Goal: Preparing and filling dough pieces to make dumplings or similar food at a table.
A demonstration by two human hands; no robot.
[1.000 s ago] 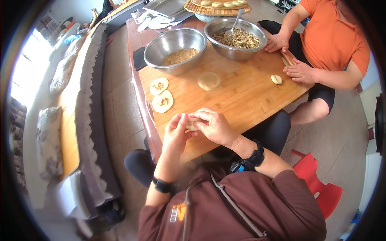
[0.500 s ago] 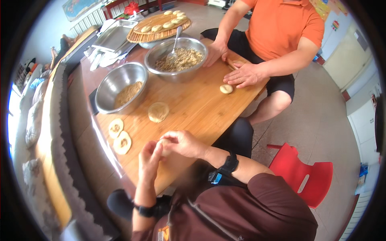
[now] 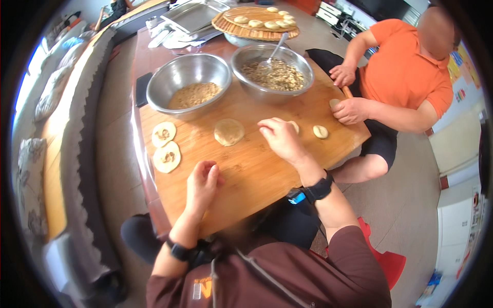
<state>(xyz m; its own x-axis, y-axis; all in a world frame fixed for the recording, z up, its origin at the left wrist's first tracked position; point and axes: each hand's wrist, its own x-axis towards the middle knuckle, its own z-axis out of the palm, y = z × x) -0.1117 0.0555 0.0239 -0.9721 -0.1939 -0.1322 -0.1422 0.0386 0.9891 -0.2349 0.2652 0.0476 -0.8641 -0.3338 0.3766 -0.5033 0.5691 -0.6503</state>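
My left hand (image 3: 202, 186) hovers over the near part of the wooden board (image 3: 246, 167), its fingers loosely curled and nothing visible in them. My right hand (image 3: 283, 139) reaches out above the board's middle, fingers bent and apart from the flat dough round (image 3: 229, 132) to its left. Just beyond its knuckles a pale dough piece (image 3: 294, 127) shows, partly hidden by the hand. A small filled-looking dough bun (image 3: 320, 132) lies farther right. At the left edge are two dough rounds (image 3: 167, 157) with brown filling on them.
Behind stand a steel bowl of brown crumbly filling (image 3: 192, 97) and a steel bowl of chopped filling (image 3: 280, 76) with a spoon. Farther back, a woven tray (image 3: 231, 28) carries several buns. A person in orange (image 3: 400, 66) holds a dough piece by a rolling pin (image 3: 347, 92).
My hands, earlier together pinching a dough piece, have parted; the right has moved out to the right. Another dough piece shows beside it. The person's hand has lifted from the rolling pin.
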